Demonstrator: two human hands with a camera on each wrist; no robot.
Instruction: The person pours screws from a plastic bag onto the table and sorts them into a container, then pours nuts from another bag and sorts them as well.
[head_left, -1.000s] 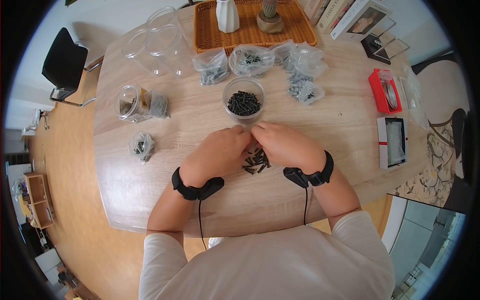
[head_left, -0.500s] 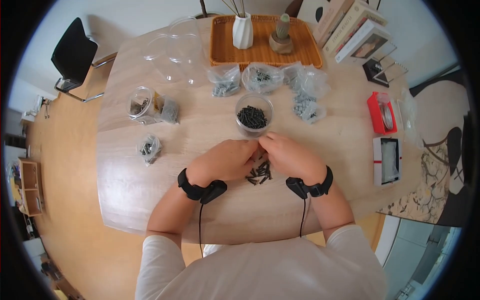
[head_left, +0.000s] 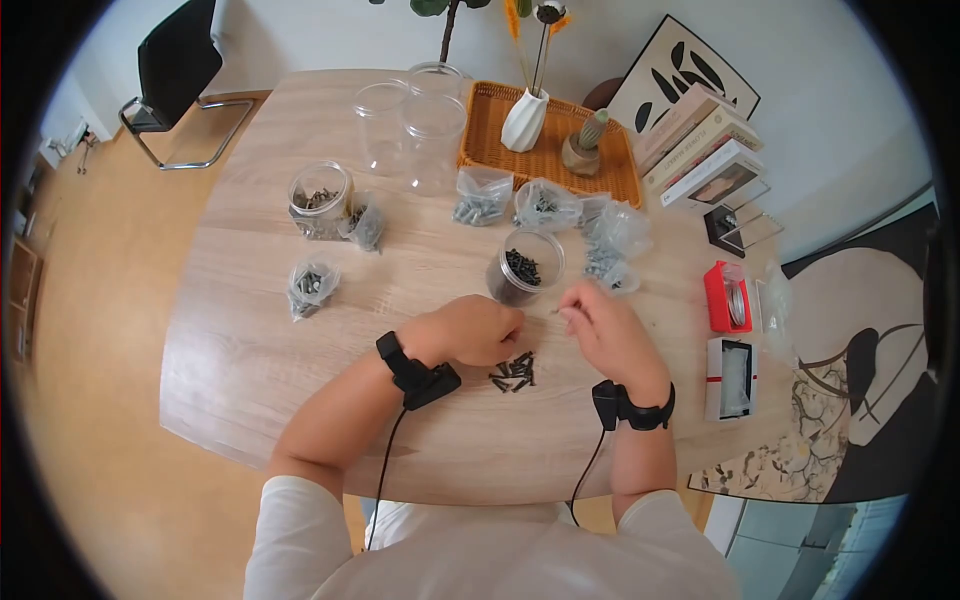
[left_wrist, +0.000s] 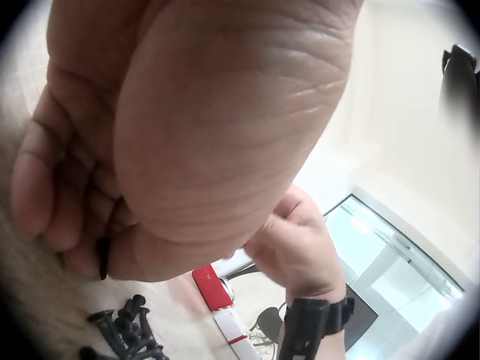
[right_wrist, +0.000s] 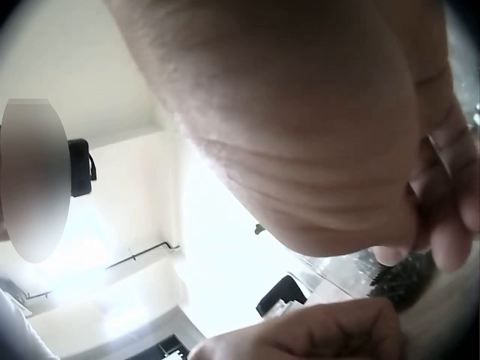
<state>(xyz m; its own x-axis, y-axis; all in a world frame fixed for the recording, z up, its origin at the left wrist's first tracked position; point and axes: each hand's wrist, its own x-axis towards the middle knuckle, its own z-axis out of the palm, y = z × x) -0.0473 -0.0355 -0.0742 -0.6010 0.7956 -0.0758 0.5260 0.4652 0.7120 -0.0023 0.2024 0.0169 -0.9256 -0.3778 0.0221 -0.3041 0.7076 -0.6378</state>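
Between thumb and fingers, my left hand (head_left: 475,330) pinches a dark screw (left_wrist: 103,259), shown in the left wrist view. Just below that hand, a small pile of black screws (head_left: 513,373) lies on the table. My right hand (head_left: 610,335) is to the right of the pile and near the clear jar, its thumb and fingertips brought together; I cannot tell whether something small is between them. The clear plastic jar (head_left: 545,282) stands beyond both hands and contains many black screws (head_left: 522,267).
Bags of hardware (head_left: 482,197) line up behind the jar, before a wicker tray (head_left: 490,125). On the left are a filled jar (head_left: 320,215) and a small bag (head_left: 312,285). Clear containers (head_left: 432,150) stand at the back. A red bin (head_left: 718,298) and white box (head_left: 714,385) sit right.
My hands, close together over the pile before, are now apart, the right one shifted to the right. The head view has tilted up, showing more of the wall.
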